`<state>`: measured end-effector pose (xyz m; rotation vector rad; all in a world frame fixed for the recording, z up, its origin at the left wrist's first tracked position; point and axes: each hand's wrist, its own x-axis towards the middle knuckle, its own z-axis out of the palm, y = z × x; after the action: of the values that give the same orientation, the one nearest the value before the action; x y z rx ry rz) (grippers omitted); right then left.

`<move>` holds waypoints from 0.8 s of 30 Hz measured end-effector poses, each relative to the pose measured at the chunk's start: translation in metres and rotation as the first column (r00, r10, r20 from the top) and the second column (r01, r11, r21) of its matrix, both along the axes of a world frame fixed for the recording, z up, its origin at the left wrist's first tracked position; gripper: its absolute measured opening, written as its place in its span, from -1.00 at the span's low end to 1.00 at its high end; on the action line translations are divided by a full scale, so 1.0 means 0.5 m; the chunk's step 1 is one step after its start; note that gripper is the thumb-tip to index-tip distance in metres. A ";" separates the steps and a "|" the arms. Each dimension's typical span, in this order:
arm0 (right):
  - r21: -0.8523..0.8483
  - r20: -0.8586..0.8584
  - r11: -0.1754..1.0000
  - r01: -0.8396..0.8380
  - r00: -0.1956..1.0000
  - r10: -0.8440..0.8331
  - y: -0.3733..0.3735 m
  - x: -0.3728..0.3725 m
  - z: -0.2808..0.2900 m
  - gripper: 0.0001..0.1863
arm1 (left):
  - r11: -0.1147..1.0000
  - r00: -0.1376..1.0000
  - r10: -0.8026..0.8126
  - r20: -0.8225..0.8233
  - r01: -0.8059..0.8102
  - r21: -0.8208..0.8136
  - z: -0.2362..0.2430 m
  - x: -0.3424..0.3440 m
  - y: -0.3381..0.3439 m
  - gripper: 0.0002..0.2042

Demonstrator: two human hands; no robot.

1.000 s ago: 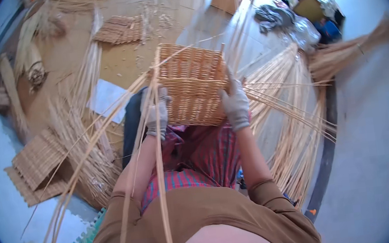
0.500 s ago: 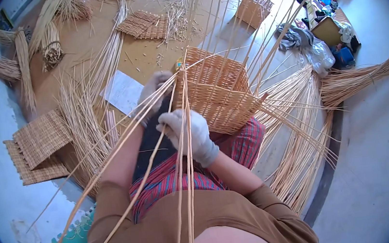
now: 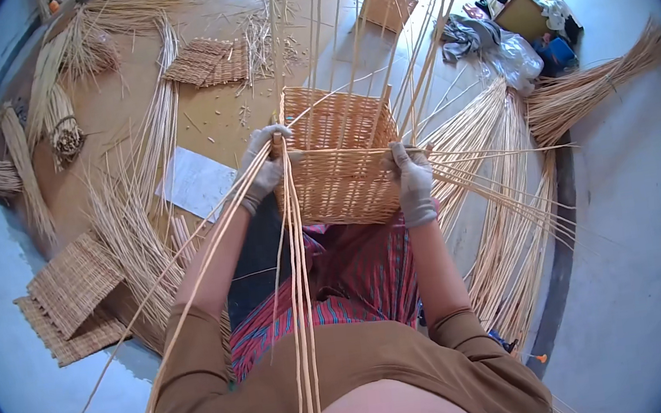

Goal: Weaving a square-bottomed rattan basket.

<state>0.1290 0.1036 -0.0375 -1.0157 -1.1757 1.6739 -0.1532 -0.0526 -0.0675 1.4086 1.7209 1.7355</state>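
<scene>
A square wicker basket [image 3: 344, 184] of tan rods rests in front of my lap, its woven wall toward me and its inside showing. Long unwoven rods [image 3: 317, 30] stand up from its far side, and others [image 3: 298, 293] trail from the left corner down toward me. My left hand [image 3: 263, 169], in a pale work glove, is closed round that left corner, next to the bundled rods. At the right corner my right hand [image 3: 414, 184], gloved too, has its fingers and thumb pinched on the rim. The left palm side is hidden.
Bundles of loose rods [image 3: 501, 185] fan out on the right, with more [image 3: 134, 222] on the left. Woven panels [image 3: 75, 279] lie at the left, others [image 3: 207, 63] farther off. A box-shaped basket [image 3: 388, 3] stands at the back; clothes and bags [image 3: 509, 44] are piled far right.
My right hand has left the rods near the left corner and moved right to the basket's right corner. The basket now sits squarer to me, and my left hand's grip shows more fully.
</scene>
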 end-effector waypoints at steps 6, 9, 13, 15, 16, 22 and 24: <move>0.354 -0.094 0.927 0.126 0.991 -0.099 -0.110 -0.022 -0.022 -0.89 | 0.982 0.982 0.182 0.039 -0.184 0.046 0.011 0.054 0.025 -0.48; 0.815 -0.030 0.579 -0.041 0.993 0.111 -0.194 -0.049 0.043 -0.98 | 0.973 0.971 0.229 0.073 -0.226 -0.039 0.001 0.061 0.028 -0.48; 0.662 0.069 0.747 -0.057 0.998 0.015 -0.124 -0.182 0.175 -0.76 | 0.970 0.971 0.227 0.075 -0.232 0.068 -0.014 0.067 0.034 -0.57; 0.949 0.268 0.250 -0.189 0.905 -0.330 -0.051 -0.295 0.226 -0.51 | 0.951 0.952 0.291 0.096 -0.298 0.078 -0.020 0.072 0.040 -0.62; 0.869 0.431 0.406 -0.282 0.836 -0.340 -0.020 -0.348 0.240 -0.39 | 0.948 0.947 0.303 0.103 -0.311 0.074 -0.023 0.074 0.046 -0.65; 0.713 0.015 0.701 -0.028 1.000 0.024 -0.008 -0.242 0.155 -0.29 | 0.968 0.798 0.152 0.583 -0.240 0.077 -0.056 0.066 0.075 -0.48; 0.604 -0.118 0.785 0.136 0.990 -0.081 -0.050 -0.125 0.079 -0.60 | 0.947 0.780 0.194 0.595 -0.307 0.094 -0.065 0.068 0.080 -0.42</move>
<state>0.0663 0.0785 0.0018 -0.5739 -1.4388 1.1014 -0.1194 -0.0128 -0.0999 0.5931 1.4655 2.2221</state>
